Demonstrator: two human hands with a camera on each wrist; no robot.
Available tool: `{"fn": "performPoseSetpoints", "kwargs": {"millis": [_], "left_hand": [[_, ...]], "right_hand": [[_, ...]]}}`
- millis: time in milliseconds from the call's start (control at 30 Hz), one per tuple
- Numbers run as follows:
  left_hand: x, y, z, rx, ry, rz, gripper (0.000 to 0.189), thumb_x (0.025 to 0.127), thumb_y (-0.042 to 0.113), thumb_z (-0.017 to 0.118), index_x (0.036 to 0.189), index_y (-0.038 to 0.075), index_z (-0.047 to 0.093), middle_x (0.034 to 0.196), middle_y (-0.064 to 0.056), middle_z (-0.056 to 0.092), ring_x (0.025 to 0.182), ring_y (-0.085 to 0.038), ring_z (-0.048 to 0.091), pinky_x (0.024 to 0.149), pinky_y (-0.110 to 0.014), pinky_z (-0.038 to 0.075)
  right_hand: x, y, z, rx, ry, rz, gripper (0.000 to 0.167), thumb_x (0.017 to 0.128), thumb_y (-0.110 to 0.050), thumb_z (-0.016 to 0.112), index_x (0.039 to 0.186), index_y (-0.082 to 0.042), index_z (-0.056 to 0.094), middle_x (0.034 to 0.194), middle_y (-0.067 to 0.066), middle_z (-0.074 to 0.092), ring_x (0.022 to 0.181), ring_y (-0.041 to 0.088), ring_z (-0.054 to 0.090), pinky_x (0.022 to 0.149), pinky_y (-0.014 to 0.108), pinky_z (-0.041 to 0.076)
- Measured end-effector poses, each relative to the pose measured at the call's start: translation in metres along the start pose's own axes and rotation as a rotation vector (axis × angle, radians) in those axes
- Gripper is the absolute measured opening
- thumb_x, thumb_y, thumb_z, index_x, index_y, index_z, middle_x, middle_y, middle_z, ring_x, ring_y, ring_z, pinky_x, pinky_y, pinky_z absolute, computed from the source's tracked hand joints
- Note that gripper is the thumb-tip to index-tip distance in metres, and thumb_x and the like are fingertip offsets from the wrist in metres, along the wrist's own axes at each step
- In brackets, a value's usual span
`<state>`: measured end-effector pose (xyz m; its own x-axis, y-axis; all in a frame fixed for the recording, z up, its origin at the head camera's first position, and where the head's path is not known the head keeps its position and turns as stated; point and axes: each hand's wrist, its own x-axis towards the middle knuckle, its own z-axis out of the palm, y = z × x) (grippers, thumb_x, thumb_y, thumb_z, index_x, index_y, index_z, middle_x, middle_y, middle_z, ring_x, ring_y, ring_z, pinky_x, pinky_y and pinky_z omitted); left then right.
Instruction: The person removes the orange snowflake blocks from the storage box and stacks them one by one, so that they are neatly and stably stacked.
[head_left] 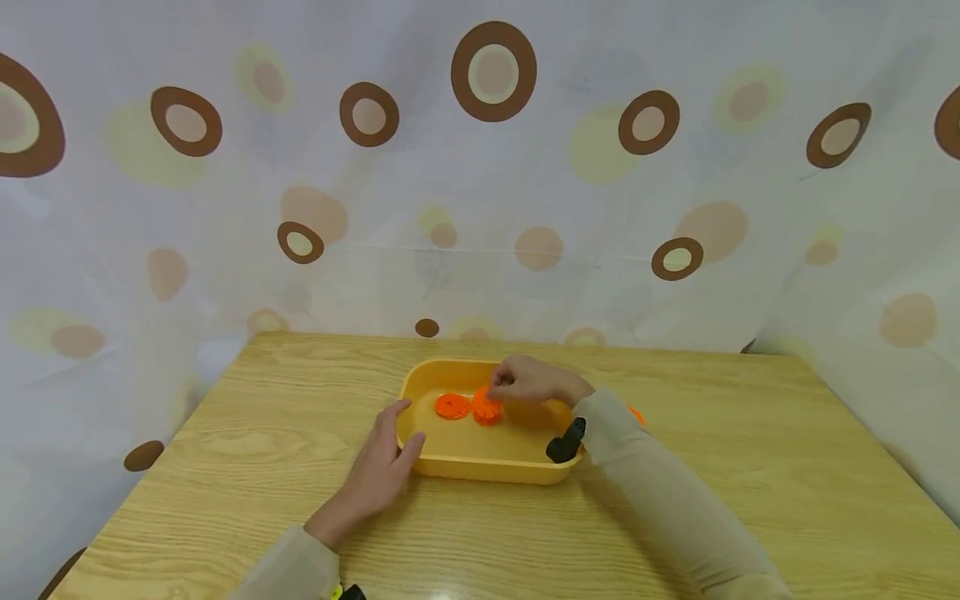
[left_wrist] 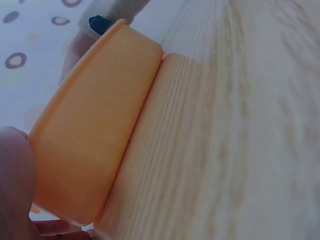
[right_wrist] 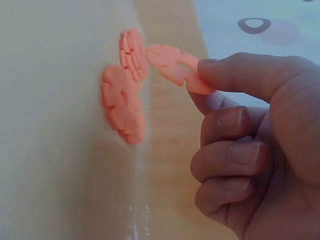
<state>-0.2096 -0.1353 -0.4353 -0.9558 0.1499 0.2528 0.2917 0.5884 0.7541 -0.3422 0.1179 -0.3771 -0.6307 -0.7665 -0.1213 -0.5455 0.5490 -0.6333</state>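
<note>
A shallow yellow plastic tray (head_left: 491, 471) stands on the wooden table. My left hand (head_left: 378, 467) grips its left end, thumb over the front-left corner and fingers round the outer side; the left wrist view shows the tray's outer wall (left_wrist: 95, 120) beside it. Above the tray, my right hand (head_left: 531, 380) pinches one flat orange notched disc (right_wrist: 167, 57) between thumb and index finger, the other fingers curled. Below it inside the tray lie more orange notched discs in two groups: a low one (head_left: 452, 407) on the left and a taller stack (head_left: 487, 410) close beside it.
Something orange (head_left: 636, 414) shows on the table right of the tray, mostly hidden by my right sleeve (head_left: 660, 492). A black device (head_left: 566, 442) is at my right wrist, over the tray's corner. A patterned cloth (head_left: 495, 208) hangs behind the wooden table (head_left: 300, 400).
</note>
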Motion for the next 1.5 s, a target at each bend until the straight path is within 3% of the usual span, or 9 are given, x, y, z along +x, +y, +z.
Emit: {"fn": "performPoseSetpoints", "kwargs": {"millis": [267, 500, 667, 867, 1167, 1400, 1500], "left_hand": [[-0.001, 0.0, 0.002, 0.006, -0.01, -0.011, 0.051, 0.101, 0.022, 0.049, 0.143, -0.001, 0.03, 0.141, -0.027, 0.038, 0.133, -0.041, 0.038, 0.109, -0.056, 0.03], [0.0, 0.001, 0.002, 0.014, -0.014, -0.02, 0.051, 0.101, 0.023, 0.048, 0.143, 0.001, 0.03, 0.142, -0.026, 0.037, 0.133, -0.041, 0.038, 0.108, -0.056, 0.031], [0.001, 0.001, 0.0, 0.02, -0.014, -0.012, 0.051, 0.101, 0.023, 0.048, 0.143, 0.001, 0.029, 0.142, -0.026, 0.038, 0.132, -0.042, 0.039, 0.108, -0.056, 0.031], [0.0, 0.0, 0.001, 0.019, -0.016, -0.016, 0.051, 0.101, 0.023, 0.048, 0.143, 0.0, 0.029, 0.142, -0.026, 0.037, 0.133, -0.041, 0.038, 0.109, -0.056, 0.03], [0.001, -0.001, 0.003, 0.005, -0.028, -0.011, 0.052, 0.102, 0.024, 0.047, 0.144, 0.001, 0.028, 0.143, -0.027, 0.036, 0.132, -0.041, 0.038, 0.109, -0.056, 0.03], [0.001, -0.001, 0.001, -0.001, -0.033, -0.017, 0.052, 0.102, 0.024, 0.047, 0.144, 0.001, 0.028, 0.143, -0.027, 0.035, 0.131, -0.04, 0.039, 0.109, -0.056, 0.031], [0.001, -0.001, 0.0, -0.006, -0.037, -0.024, 0.052, 0.102, 0.024, 0.047, 0.145, 0.001, 0.027, 0.144, -0.026, 0.035, 0.129, -0.04, 0.041, 0.108, -0.056, 0.032]], "right_hand": [[-0.01, -0.004, -0.012, -0.003, 0.071, 0.01, 0.019, 0.096, -0.021, 0.059, 0.083, -0.008, 0.064, 0.065, -0.005, 0.043, 0.056, 0.01, 0.036, 0.06, 0.025, 0.033], [-0.022, -0.006, -0.03, -0.019, 0.115, -0.038, 0.017, 0.097, -0.018, 0.058, 0.089, -0.008, 0.068, 0.063, -0.001, 0.046, 0.053, 0.01, 0.032, 0.064, 0.027, 0.036], [-0.033, -0.005, -0.036, 0.055, 0.128, -0.033, 0.018, 0.098, -0.016, 0.057, 0.088, -0.004, 0.067, 0.06, -0.003, 0.04, 0.05, 0.008, 0.027, 0.061, 0.026, 0.034], [-0.045, 0.0, -0.035, 0.116, 0.124, -0.035, 0.019, 0.098, -0.014, 0.056, 0.088, 0.0, 0.066, 0.058, -0.004, 0.035, 0.048, 0.006, 0.024, 0.058, 0.025, 0.032], [-0.059, 0.01, -0.029, 0.095, 0.131, 0.01, 0.018, 0.098, -0.016, 0.056, 0.089, -0.004, 0.066, 0.06, -0.004, 0.038, 0.049, 0.007, 0.026, 0.055, 0.024, 0.03], [-0.065, 0.016, -0.026, 0.143, 0.169, 0.005, 0.022, 0.099, -0.013, 0.053, 0.088, -0.001, 0.067, 0.056, -0.004, 0.036, 0.045, 0.006, 0.024, 0.052, 0.022, 0.029], [-0.069, 0.02, -0.023, 0.147, 0.191, 0.023, 0.021, 0.099, -0.015, 0.053, 0.09, -0.001, 0.067, 0.06, 0.002, 0.046, 0.049, 0.006, 0.028, 0.056, 0.023, 0.033]]}}
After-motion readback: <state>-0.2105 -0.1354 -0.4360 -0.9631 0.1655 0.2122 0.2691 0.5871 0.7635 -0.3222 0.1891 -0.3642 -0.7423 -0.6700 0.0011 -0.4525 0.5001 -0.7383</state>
